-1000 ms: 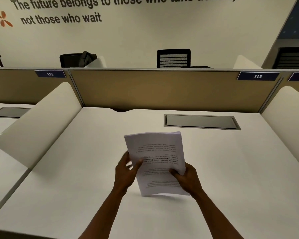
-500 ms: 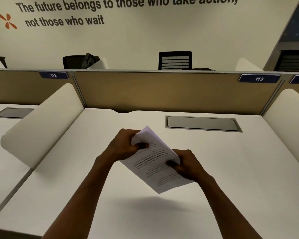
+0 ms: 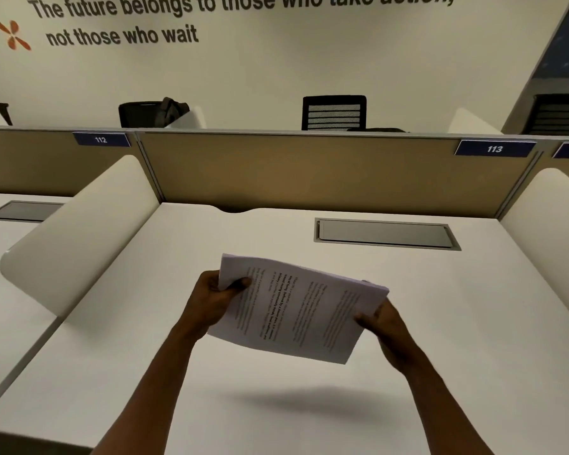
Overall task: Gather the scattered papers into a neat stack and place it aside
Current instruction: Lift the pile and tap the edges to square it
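Note:
A stack of printed white papers [image 3: 296, 310] hangs in the air above the middle of the white desk [image 3: 457, 339], its long side running left to right and its face tilted toward me. My left hand [image 3: 211, 300] pinches the stack's upper left corner, thumb on top. My right hand [image 3: 383, 325] grips its right edge. A soft shadow of the stack lies on the desk below it. No loose sheets show on the desk.
A grey cable hatch [image 3: 386, 234] is set into the desk at the back right. White rounded dividers stand at the left [image 3: 79, 231] and right [image 3: 552, 218]. A tan partition [image 3: 309, 172] closes the back, with office chairs beyond it.
The stack has been lifted and turned from upright on the desk to lying crosswise in the air. My hands have spread apart to its left and right ends.

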`<state>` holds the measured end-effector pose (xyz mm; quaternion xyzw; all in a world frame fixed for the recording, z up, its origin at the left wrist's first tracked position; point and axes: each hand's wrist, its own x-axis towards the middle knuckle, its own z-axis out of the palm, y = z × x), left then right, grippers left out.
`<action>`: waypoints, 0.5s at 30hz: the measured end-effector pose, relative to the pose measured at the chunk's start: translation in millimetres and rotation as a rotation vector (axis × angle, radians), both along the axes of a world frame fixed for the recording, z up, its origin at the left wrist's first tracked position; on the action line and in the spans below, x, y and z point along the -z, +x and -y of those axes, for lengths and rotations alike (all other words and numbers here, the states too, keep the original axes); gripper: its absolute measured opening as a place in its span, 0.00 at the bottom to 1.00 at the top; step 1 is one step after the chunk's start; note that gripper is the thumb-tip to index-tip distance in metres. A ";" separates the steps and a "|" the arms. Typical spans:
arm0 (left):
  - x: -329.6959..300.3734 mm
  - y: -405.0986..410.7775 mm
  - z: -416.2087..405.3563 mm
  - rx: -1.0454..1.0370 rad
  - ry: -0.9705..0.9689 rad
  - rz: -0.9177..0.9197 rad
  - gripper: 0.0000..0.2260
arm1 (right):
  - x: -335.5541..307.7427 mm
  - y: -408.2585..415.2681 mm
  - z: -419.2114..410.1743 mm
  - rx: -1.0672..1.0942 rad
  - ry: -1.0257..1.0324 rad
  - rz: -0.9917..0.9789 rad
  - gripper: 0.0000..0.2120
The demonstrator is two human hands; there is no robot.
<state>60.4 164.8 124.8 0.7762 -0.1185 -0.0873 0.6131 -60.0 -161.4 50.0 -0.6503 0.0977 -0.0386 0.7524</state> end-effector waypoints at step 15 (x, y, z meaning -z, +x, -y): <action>83.7 -4.8 -5.8 -0.124 -0.216 -0.267 0.09 | 24.1 16.0 -39.4 0.158 -0.109 -0.123 0.11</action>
